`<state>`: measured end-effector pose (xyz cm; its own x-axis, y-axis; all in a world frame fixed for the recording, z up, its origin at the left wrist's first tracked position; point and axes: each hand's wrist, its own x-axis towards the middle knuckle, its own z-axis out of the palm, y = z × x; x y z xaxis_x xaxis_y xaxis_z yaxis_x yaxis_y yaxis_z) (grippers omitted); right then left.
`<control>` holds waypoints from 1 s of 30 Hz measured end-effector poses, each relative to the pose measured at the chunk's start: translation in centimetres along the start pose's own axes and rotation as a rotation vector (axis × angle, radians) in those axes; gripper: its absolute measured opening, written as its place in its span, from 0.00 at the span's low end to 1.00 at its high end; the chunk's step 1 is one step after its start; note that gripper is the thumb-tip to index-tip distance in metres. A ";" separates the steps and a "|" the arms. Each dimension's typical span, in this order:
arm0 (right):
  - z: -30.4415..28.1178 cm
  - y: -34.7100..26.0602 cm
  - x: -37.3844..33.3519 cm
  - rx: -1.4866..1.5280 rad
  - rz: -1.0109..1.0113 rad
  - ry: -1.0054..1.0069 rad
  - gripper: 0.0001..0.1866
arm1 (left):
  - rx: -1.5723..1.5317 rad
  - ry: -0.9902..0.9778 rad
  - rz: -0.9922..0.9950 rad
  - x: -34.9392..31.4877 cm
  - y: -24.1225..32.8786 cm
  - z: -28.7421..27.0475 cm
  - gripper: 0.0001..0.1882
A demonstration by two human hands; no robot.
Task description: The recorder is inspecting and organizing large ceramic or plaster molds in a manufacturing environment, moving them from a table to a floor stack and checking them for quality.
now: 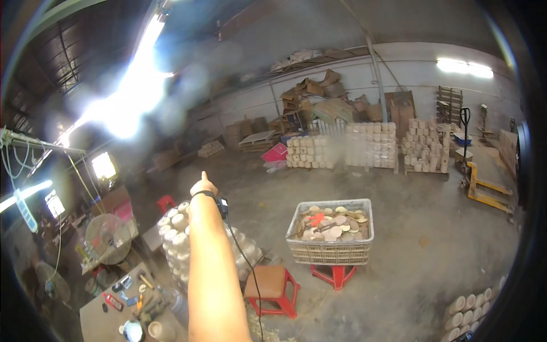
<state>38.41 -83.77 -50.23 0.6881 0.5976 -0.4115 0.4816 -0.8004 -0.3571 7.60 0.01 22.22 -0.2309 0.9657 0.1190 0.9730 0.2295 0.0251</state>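
My left hand (204,186) is stretched out ahead with one finger or thumb sticking up. The other digits look curled, and I see nothing held. Around the wrist sits a black strap with a small device (223,206), from which a black cable (250,264) hangs down. Behind and beside the forearm stands a heap of whitish cylindrical pieces (178,221), partly wrapped in clear film. A red stool with a brown seat (268,281) stands to the right of the forearm. My right hand is out of view.
A grey crate (329,251) of flat round pieces rests on a red stool (337,277). Stacked cylinders (370,145) and cardboard boxes (310,88) line the back. A yellow pallet jack (484,191) stands right. At lower left are a cluttered worktable (97,319) and a fan (108,238).
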 end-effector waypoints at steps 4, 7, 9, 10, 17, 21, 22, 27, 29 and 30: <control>0.1 -0.4 -0.5 0.014 0.020 -0.002 0.22 | 0.009 -0.026 0.016 0.1 1.6 0.3 0.51; 0.1 -0.6 -0.3 0.021 0.023 -0.001 0.22 | 0.028 -0.003 0.044 0.7 2.1 0.6 0.51; 0.2 -0.8 -0.6 0.029 0.031 0.002 0.22 | 0.035 -0.018 0.056 0.5 2.9 0.5 0.50; 0.3 -0.9 -0.8 0.028 0.032 -0.001 0.22 | 0.040 -0.018 0.061 0.4 3.2 0.4 0.50; 0.7 -1.5 -1.8 0.054 0.061 0.005 0.22 | 0.057 0.022 0.067 -0.8 4.9 0.1 0.52; 0.9 -1.8 -2.3 0.064 0.073 0.011 0.22 | 0.060 0.017 0.070 -0.5 5.3 0.1 0.54; 0.9 -1.9 -2.4 0.068 0.080 0.014 0.22 | 0.060 0.005 0.064 -0.7 5.5 0.1 0.54; 1.0 -2.2 -3.1 0.074 0.090 0.021 0.22 | 0.110 -0.019 0.081 0.3 5.4 0.1 0.51; 0.9 -2.3 -3.1 0.078 0.096 0.027 0.22 | 0.103 -0.016 0.077 0.3 5.4 0.2 0.52; 0.9 -2.3 -3.3 0.077 0.098 0.026 0.22 | 0.104 -0.018 0.080 0.3 5.5 0.3 0.52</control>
<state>34.53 -83.86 -48.81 0.7441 0.5149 -0.4257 0.3694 -0.8480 -0.3800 12.89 1.60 22.11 -0.1537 0.9832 0.0988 0.9829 0.1624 -0.0871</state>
